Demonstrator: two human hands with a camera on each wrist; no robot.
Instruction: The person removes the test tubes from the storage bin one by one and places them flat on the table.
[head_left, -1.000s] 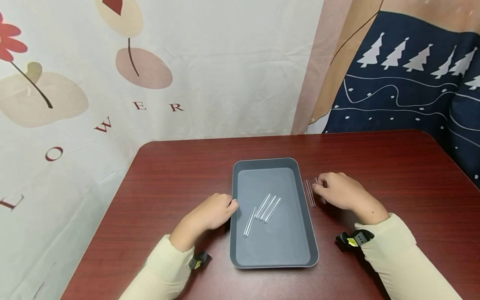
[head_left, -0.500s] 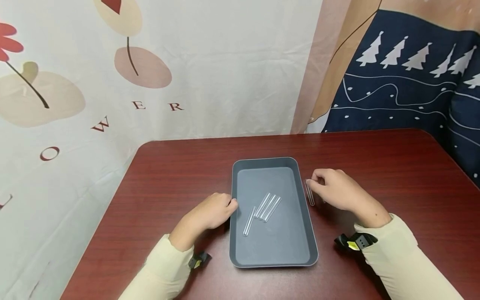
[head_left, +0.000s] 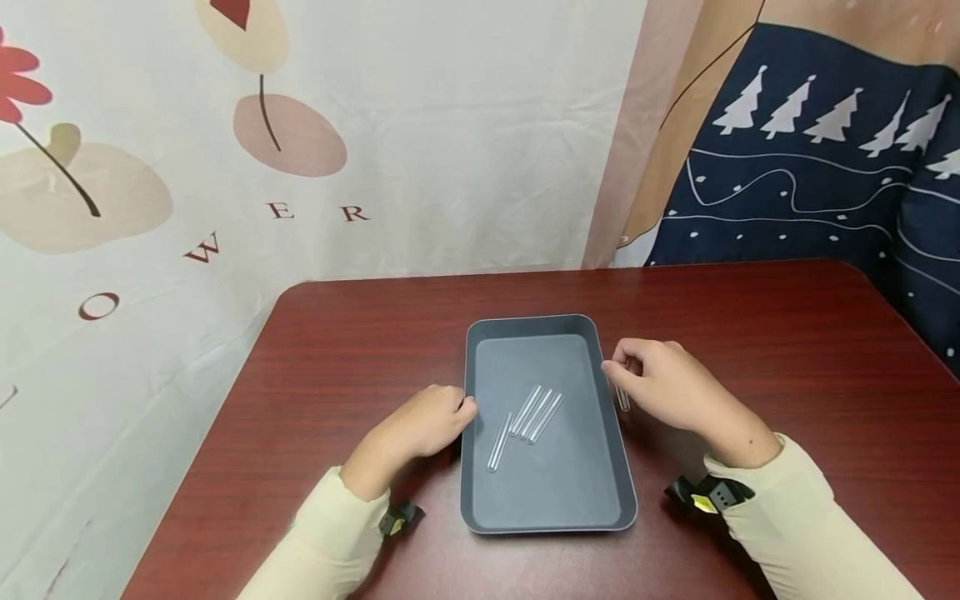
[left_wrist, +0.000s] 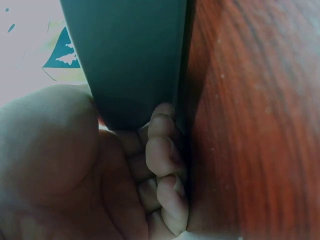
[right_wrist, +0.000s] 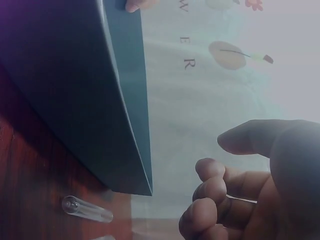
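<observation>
Your counter (head_left: 750,317) is dark red wood-grain laminate, smooth with a soft sheen. The tray (head_left: 487,512) looks like matt grey plastic, smooth, rounded rim. The test tubes (head_left: 536,414) in it are clear, glossy glass or plastic, can't tell which. The backdrop curtain (head_left: 450,167) is printed cloth, creased. Your sleeves (head_left: 802,508) are matt cream cloth.

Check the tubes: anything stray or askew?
Four glass tubes lie in the tray, one angled apart from the other three. One tube lies on the table outside the tray's right rim, under the right hand.
</observation>
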